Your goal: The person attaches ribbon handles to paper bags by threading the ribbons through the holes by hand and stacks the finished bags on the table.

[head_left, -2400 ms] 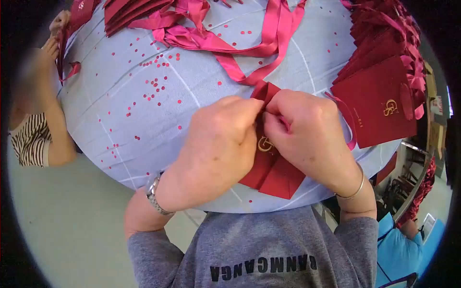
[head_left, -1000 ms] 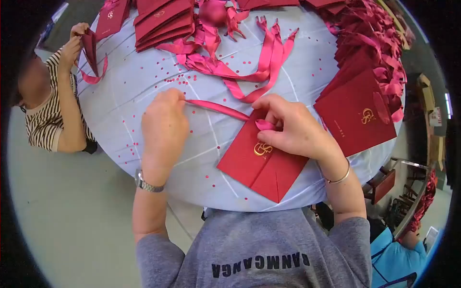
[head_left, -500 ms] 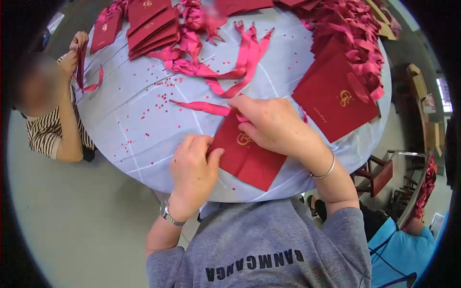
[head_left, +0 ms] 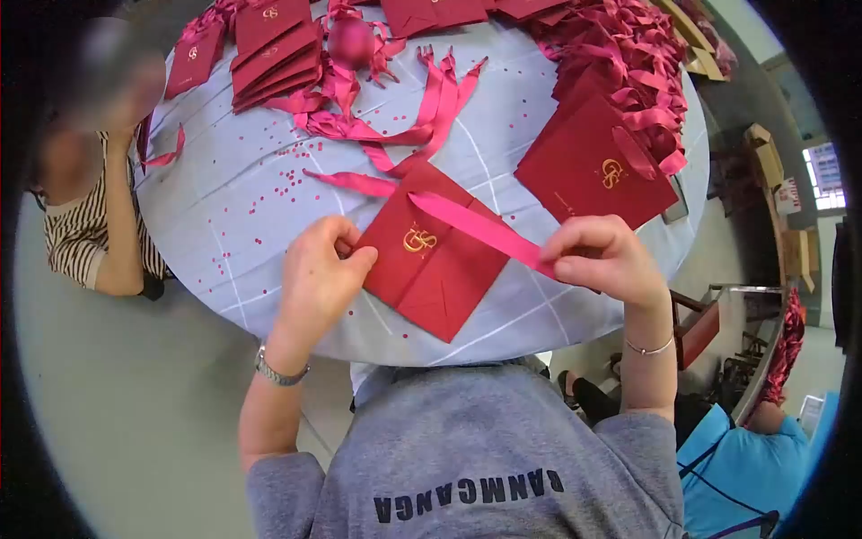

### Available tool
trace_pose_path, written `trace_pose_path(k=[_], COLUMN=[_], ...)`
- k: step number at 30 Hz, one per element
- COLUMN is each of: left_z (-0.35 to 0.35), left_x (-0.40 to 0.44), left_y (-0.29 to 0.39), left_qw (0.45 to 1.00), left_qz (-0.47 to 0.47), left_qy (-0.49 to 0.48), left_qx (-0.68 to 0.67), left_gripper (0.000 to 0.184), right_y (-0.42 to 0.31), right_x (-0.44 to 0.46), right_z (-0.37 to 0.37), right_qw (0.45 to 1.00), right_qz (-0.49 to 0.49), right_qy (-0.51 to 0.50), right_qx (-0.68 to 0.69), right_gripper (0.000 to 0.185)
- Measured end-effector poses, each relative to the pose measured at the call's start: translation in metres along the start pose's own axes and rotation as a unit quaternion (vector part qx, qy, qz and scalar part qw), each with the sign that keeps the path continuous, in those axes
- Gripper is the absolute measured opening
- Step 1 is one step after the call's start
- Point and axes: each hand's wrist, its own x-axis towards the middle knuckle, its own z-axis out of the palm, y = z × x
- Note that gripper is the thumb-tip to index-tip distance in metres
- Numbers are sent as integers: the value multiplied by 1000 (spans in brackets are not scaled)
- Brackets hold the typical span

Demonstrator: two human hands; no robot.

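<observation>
The person's right hand (head_left: pixel 611 260) pinches a bright pink ribbon (head_left: pixel 480 231) between thumb and fingers, drawing it into a taut slanting line. The left hand (head_left: pixel 316 278), well apart from that pinch, has its thumb on the left corner of a dark red paper bag (head_left: pixel 440 292); whether its fingers clamp the corner from beneath, I cannot tell. The bag lies flat on the table between the two hands, its gold lettering facing up.

From the right hand's pinch the ribbon runs leftward across the bag to near its upper edge. Beyond that edge, above the left hand, a loose ribbon tail (head_left: pixel 350 183) lies on the cloth. This bag looks partway done: the ribbon seems threaded through, its two ends apart, and no knot or bow shows.

Just above the right hand is an overlapping row of red bags (head_left: pixel 588 166), with a thick tangle of pink ribbons (head_left: pixel 642 85) along its far side. Those bags appear ribboned already. All lie flat; their insides are hidden.

Farther out, past the bag in hand, loose ribbons (head_left: pixel 435 108) lie near another stack of red bags (head_left: pixel 278 58). Small red dots (head_left: pixel 287 175) speckle the pale tablecloth (head_left: pixel 242 247) beyond the left hand.
</observation>
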Motion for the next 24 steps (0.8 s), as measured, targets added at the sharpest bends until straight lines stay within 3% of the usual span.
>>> trace_pose_path(k=[1, 2, 3, 5, 6, 9, 10, 11, 13, 14, 15, 18, 19, 21, 24], left_z=[0, -1, -2, -2, -2, -2, -4, -6, -11, -12, -13, -15, -15, -13, -11], left_x=[3, 6, 9, 14, 17, 24, 26, 26, 29, 30, 31, 37, 37, 36, 36], left_y=[-1, -1, -1, 1, 1, -2, -1, 2, 4, 4, 3, -4, -6, -8, -15], left_qw=[1000, 1000, 1000, 1000, 1000, 1000, 1000, 999, 998, 997, 995, 990, 982, 978, 968], left_qz=[-2, -6, -11, -10, -9, -1, -7, -2, -6, 7, 21, 8, -4, -2, 2], left_qy=[-1, -3, -4, -9, -14, -29, -25, -45, -59, -76, -93, -134, -170, -179, -205], left_qx=[-2, -10, -18, -8, 4, -9, -7, 2, 12, 3, -6, -52, -81, -106, -146], left_gripper=[17, 17, 17, 17, 16, 16, 16, 17, 17, 16, 16, 16, 20, 23, 27], right_y=[5, 13, 21, 32, 32, 19, 7, 12, 19, 15, 10, -10, -15, -27, -34], right_x=[-6, -11, -12, -13, -15, -13, -10, -9, -3, -7, -2, 17, 22, 21, 51], right_z=[-3, -5, -1, 8, 5, 18, 29, 26, 21, 24, 30, 56, 46, 57, 85], right_qw=[998, 990, 991, 969, 960, 946, 964, 963, 961, 971, 971, 918, 923, 954, 977], right_qz=[-6, 1, 3, -102, -71, -133, -134, -134, -261, -217, -217, -313, -356, -275, -196], right_qy=[-10, -19, -20, -13, -41, -35, 61, 53, 34, 90, 82, 229, 137, 83, 54], right_qx=[70, 136, 135, 223, 268, 293, 223, 227, 81, 48, 51, 76, 40, 85, -60], right_gripper=[14, 26, 26, 49, 69, 73, 58, 58, 41, 28, 28, 21, 10, 7, 8])
